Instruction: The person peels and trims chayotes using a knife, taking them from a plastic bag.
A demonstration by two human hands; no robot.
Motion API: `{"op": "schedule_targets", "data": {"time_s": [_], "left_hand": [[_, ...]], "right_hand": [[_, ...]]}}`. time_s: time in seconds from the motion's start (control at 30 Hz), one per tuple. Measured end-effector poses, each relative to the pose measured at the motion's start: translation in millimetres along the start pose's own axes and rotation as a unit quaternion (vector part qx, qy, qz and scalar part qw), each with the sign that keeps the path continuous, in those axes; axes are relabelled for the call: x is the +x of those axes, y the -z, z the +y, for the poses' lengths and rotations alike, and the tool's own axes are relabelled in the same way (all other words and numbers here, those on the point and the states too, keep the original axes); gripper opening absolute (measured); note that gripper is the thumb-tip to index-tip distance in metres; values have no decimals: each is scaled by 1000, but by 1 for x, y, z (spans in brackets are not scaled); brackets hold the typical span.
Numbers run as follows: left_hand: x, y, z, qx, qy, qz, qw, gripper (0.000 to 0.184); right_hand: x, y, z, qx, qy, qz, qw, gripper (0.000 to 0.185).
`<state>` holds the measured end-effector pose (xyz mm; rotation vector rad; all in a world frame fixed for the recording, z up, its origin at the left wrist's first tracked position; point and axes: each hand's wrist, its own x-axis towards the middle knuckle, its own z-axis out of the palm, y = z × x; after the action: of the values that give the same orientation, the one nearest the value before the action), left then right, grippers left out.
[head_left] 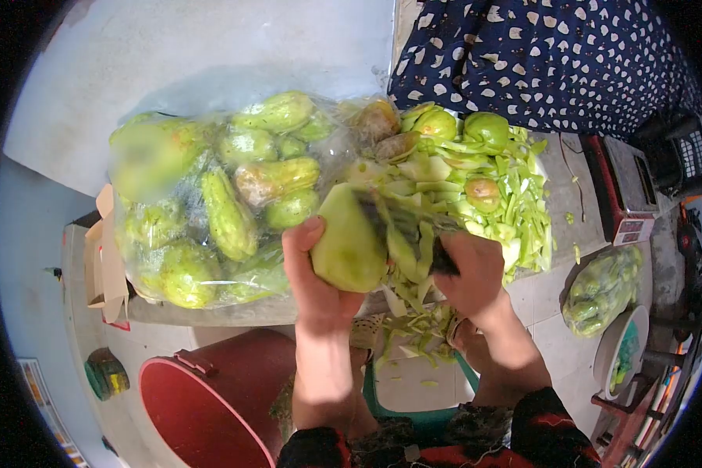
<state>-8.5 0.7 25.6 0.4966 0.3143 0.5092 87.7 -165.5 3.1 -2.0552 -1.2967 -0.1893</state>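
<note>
My left hand (317, 277) is wrapped round a large, partly peeled chayote (349, 248), pale green and held above the counter's front edge. My right hand (472, 273) grips a dark-handled knife (446, 259) just right of it; motion smears the blade, which lies against the chayote's right side. Strips of green peel (404, 253) hang between the two hands. Behind them spreads a heap of peelings (515, 187), with a few whole fruits among it. To the left, a clear plastic bag (199, 207) bulges with several unpeeled chayotes (230, 214).
A red bucket (203, 398) stands on the floor below the counter (242, 313). Fallen peel (413, 339) lies between my feet. At the right are a red scale (628, 183), another bag of chayotes (600, 292) and a white basin (622, 351). Dark patterned cloth (538, 62) hangs behind.
</note>
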Motion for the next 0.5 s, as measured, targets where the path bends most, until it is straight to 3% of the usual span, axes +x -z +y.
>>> {"op": "schedule_targets", "data": {"time_s": [0.07, 0.1, 0.17, 0.33, 0.43, 0.5], "left_hand": [[0, 12, 4, -68, 75, -144, 984, 62], [0, 9, 3, -68, 75, -144, 984, 62], [2, -3, 1, -15, 30, -21, 999, 64], [3, -2, -1, -4, 29, -1, 1000, 67], [3, 4, -1, 2, 8, 5, 1000, 65], [5, 12, 6, -29, 88, -187, 978, 68]], "right_hand": [[2, -2, 5, -4, -47, 5, 999, 35], [2, 1, 2, -18, -35, 17, 999, 34], [-1, 7, -2, -9, -12, 6, 1000, 34], [1, 10, -11, 0, 41, 6, 999, 33], [4, -2, 2, -10, -30, -24, 999, 27], [7, -10, 10, 28, -174, -4, 984, 20]]}}
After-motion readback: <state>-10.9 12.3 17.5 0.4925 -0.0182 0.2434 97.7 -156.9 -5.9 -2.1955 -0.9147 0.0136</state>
